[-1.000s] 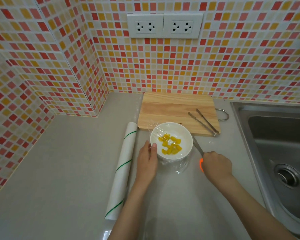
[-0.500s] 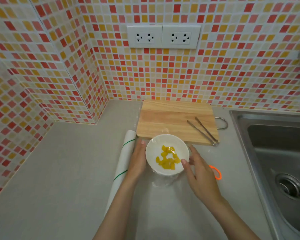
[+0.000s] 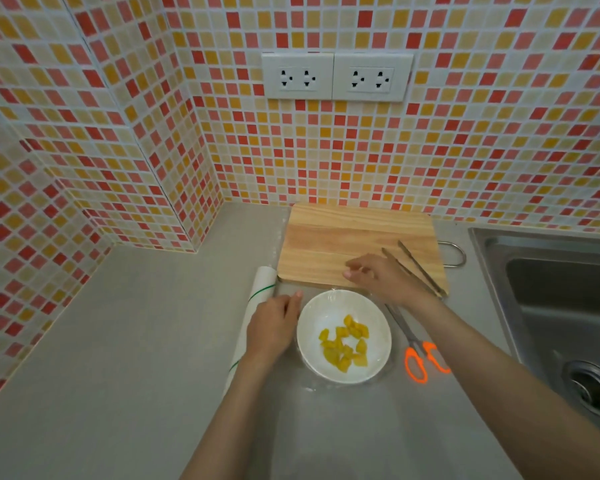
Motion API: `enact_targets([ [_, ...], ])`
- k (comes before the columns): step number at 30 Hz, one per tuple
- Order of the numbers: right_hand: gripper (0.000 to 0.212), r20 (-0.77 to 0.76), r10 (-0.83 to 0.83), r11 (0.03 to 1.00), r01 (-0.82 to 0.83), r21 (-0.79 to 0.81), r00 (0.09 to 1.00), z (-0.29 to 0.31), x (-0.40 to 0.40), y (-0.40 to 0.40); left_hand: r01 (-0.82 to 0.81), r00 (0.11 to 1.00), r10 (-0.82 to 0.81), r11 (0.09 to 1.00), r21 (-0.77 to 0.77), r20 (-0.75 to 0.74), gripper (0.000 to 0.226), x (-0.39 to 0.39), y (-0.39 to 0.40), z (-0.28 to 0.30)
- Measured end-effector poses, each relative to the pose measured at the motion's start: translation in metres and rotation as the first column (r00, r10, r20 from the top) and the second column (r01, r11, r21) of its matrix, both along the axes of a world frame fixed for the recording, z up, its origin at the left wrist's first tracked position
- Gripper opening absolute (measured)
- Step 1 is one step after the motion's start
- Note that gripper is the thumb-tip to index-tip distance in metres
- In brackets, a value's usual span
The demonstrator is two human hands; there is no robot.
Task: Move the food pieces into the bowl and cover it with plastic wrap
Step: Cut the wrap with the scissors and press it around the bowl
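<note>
Glossy white bowl (image 3: pixel 343 336) (film-covered), matt wooden board (image 3: pixel 357 244)

A home kitchen: a grey stone-like countertop (image 3: pixel 118 341) runs into a corner of red, orange and cream mosaic wall tiles (image 3: pixel 465 150). A stainless steel sink (image 3: pixel 551 289) is set into its right end, and white double wall sockets (image 3: pixel 336 76) sit above it.

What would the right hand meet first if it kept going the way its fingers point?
The right hand points left across the cutting board. That stretch looks bare; past the board's edge comes countertop, then probably the tiled wall.
</note>
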State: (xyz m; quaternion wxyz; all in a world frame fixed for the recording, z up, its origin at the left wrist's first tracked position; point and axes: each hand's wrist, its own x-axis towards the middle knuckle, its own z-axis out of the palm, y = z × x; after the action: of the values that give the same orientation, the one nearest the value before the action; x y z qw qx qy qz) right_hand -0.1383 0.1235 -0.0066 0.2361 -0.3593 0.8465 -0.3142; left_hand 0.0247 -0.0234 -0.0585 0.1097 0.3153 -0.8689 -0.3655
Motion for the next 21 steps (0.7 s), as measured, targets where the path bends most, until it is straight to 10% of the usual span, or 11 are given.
enact_targets([
  [15, 0.036, 0.461, -0.227, 0.828, 0.420, -0.373, 0.858, -0.051, -0.002, 0.001, -0.132, 0.951, 0.167, 0.980, 0.147, -0.260, 0.049, -0.024, -0.005, -0.011],
  [21, 0.034, 0.484, -0.257, 0.808, 0.461, -0.367, 0.836, -0.051, -0.005, 0.005, -0.056, 0.990, 0.091, 0.954, 0.293, -0.108, 0.057, -0.028, -0.014, -0.010],
])
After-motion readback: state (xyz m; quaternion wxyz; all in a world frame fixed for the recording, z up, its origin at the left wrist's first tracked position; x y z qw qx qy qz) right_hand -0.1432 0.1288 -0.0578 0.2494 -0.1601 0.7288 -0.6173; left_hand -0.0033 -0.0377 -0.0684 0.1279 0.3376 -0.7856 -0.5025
